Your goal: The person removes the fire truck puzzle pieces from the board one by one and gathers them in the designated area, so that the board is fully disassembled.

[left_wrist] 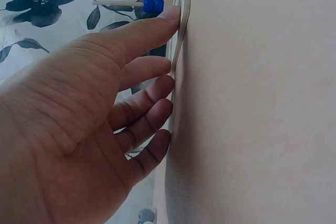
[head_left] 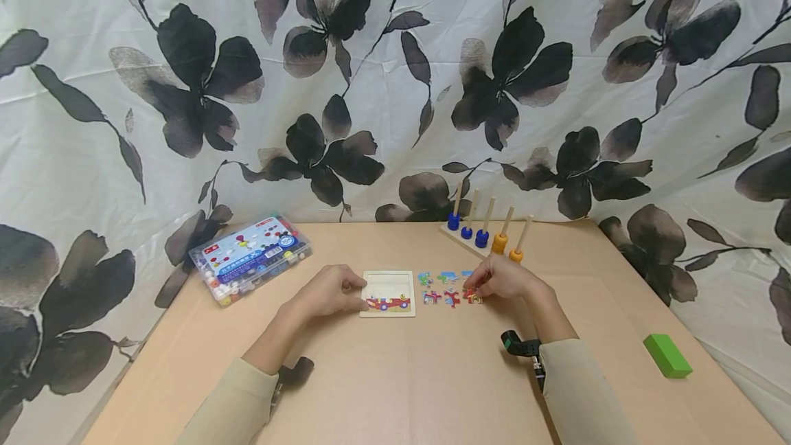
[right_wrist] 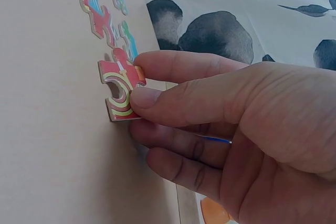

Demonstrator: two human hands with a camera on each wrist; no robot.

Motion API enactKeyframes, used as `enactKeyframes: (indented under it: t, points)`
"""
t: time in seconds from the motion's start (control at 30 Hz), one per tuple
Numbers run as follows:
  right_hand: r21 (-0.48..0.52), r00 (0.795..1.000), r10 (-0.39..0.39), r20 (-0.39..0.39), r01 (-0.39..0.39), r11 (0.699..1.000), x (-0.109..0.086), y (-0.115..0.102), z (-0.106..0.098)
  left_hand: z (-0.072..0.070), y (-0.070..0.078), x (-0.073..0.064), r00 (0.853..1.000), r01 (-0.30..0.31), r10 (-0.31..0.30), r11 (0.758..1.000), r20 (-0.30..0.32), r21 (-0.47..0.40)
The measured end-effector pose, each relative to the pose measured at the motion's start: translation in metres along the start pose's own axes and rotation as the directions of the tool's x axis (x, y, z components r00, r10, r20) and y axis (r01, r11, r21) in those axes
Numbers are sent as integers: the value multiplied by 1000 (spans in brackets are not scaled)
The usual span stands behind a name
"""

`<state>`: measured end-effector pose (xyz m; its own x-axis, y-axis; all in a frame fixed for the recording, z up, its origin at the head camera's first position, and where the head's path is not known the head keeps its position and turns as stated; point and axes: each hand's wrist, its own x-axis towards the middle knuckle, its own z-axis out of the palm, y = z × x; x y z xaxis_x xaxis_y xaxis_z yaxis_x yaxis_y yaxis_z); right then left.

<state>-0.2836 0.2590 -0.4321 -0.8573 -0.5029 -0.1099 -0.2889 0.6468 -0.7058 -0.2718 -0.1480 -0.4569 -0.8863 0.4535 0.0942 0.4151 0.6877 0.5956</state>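
Observation:
My left hand (head_left: 330,290) touches the left edge of a wooden puzzle tray (head_left: 388,314), thumb and index apart along its rim. In the left wrist view the fingers (left_wrist: 149,114) are fairly straight, and only the rim (left_wrist: 185,9) shows. A picture of a red vehicle (head_left: 389,304) fills the tray's lower part; the upper part is bare. My right hand (head_left: 509,279) pinches a red jigsaw piece (right_wrist: 119,85) with yellow curves between thumb and fingers. It is at the right end of two rows of loose pieces, including a green one (head_left: 425,279) and a red one (head_left: 452,298).
Behind the right hand stands a peg stand (head_left: 463,242) with blue and orange beads on upright rods. A clear plastic case (head_left: 250,259) of small coloured parts lies back left. A green block (head_left: 667,356) lies at the right. A floral cloth (head_left: 395,88) hangs behind the table.

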Motion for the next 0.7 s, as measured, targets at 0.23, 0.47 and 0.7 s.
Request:
enactKeyframes:
  t: [0.23, 0.47, 0.7]
  points:
    - [3, 1000, 3, 8, -3, 1000, 0, 0, 1, 0, 0, 0, 1000, 0, 0, 1000, -1, 4]
    - [8, 1000, 14, 11, -14, 1000, 0, 1, 2, 1, -1, 1, 1000, 9, -9, 1000, 8, -4]
    - [12, 999, 29, 17, -30, 999, 0, 1, 2, 0, -1, 1, 1000, -11, 11, 1000, 8, 5]
